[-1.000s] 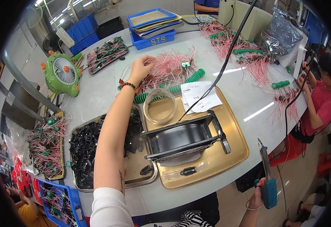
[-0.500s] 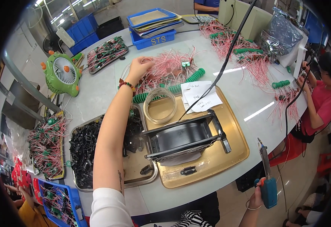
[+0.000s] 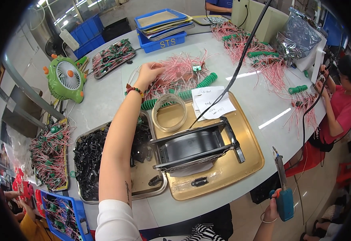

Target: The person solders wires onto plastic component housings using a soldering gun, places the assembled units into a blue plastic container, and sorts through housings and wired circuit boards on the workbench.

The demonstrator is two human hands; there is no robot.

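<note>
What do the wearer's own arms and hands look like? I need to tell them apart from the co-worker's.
The left hand has a bead bracelet in red and dark beads at the wrist, a bare forearm with a small dark mark near the elbow, and a white short sleeve. The right hand wears a thin bangle; no gloves.

My left hand (image 3: 149,73) is bare, with no glove or ring visible. At the wrist I wear a beaded bracelet (image 3: 134,90) of dark red and brown beads with a few green ones. My left forearm is uncovered up to a white short sleeve (image 3: 113,219) near the elbow; a small dark mark sits on the forearm just above the sleeve edge. My right hand (image 3: 271,209) is bare, with a thin pale band (image 3: 266,220) around the wrist.
</note>
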